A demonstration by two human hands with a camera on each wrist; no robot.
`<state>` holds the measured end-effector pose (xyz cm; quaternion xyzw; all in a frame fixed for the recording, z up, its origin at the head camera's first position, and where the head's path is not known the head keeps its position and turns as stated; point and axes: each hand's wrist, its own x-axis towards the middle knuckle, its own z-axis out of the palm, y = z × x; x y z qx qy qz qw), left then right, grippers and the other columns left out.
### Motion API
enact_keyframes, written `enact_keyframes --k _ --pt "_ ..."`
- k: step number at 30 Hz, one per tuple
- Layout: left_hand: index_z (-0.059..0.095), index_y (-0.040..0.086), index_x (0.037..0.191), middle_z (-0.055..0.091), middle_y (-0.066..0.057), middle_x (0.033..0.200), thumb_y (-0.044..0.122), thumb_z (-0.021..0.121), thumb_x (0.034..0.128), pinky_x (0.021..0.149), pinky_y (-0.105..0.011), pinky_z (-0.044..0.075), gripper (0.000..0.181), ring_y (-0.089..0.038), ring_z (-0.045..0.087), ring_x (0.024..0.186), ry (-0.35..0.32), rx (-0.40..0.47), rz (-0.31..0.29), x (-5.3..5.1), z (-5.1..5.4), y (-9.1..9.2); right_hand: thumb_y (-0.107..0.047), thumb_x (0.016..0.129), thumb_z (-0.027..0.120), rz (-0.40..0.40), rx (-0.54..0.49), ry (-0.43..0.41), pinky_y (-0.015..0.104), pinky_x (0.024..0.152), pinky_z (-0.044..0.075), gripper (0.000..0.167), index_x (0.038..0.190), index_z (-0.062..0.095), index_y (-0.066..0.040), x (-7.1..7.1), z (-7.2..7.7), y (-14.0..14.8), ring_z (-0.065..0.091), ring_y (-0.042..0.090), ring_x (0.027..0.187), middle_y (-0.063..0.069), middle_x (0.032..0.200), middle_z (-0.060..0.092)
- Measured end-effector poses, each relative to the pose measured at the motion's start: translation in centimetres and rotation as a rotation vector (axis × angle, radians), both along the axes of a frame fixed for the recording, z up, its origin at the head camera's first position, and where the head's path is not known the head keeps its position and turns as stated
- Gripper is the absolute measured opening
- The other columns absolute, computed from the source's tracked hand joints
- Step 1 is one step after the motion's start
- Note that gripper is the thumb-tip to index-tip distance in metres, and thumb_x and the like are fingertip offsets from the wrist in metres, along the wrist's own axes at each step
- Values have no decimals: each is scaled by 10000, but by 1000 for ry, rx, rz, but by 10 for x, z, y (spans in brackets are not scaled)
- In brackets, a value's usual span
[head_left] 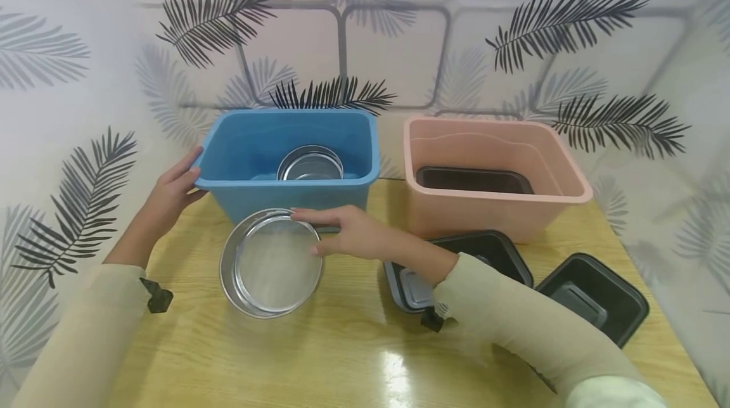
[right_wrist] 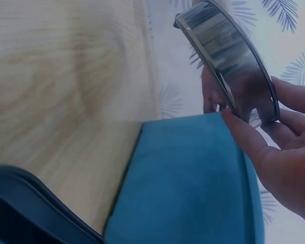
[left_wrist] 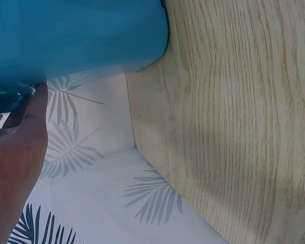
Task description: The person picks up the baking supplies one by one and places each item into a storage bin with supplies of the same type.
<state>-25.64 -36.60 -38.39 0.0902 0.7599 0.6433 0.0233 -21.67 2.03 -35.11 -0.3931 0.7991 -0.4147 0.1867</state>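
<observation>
My right hand (head_left: 356, 232) pinches the rim of a round metal sieve (head_left: 279, 265) with a fine mesh and a shiny steel ring. It is held tilted in front of a blue plastic bin (head_left: 288, 196); the right wrist view shows its curved steel side between thumb and fingers. At the bin's left end, my left hand (head_left: 171, 196) grips the rim; in the left wrist view its fingers are partly hidden against the blue wall. Inside the blue bin lies another round sieve (head_left: 312, 164), partly covered by the front wall.
To the right stands a pink bin (head_left: 490, 215) holding a dark rectangular pan (head_left: 473, 180). Black baking pans, one partly under my right forearm (head_left: 485, 246) and a square one (head_left: 593, 297), lie on the wooden table (head_left: 274, 363). A leaf-patterned wall covering (head_left: 393, 47) rises behind.
</observation>
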Motion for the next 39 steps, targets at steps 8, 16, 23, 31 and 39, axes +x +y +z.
enact_keyframes --k 8,16,23,31,39 --pt "71 179 1634 -48 -207 1683 345 422 1093 1149 -351 344 666 -499 82 1502 -12 -2 17 -3 -2 0 -264 888 793 -63 -77 -85 369 1152 423 647 1472 526 -339 -21 23 10 404 62 1432 -175 1489 519" --pt "49 174 1635 -64 -229 1676 340 409 1097 1122 -257 405 668 -487 72 1508 -16 8 -1 -4 -4 0 -242 894 787 -88 -79 -114 425 1187 385 660 1485 511 -344 -47 40 17 380 106 1466 -144 1532 483" --pt "47 184 1636 -63 -202 1685 333 408 1099 1155 -313 370 664 -475 57 1516 -1 2 -11 -3 -3 -1 -279 888 796 -97 -79 -64 372 1118 466 654 1473 518 -367 -67 54 23 483 126 1399 -121 1533 488" --pt "46 199 1636 -67 -198 1686 342 411 1097 1153 -312 371 667 -468 63 1517 -1 7 -13 -2 -4 -2 -275 904 777 -111 -100 -100 379 1162 422 670 1499 482 -361 -89 65 29 423 140 1446 -160 1550 454" --pt "37 200 1636 -75 -202 1684 351 417 1094 1183 -409 295 679 -466 62 1517 -6 13 -19 -3 -4 -1 -254 908 769 -141 -179 -156 366 1172 407 661 1503 491 -330 -106 64 31 407 133 1452 -128 1557 456"
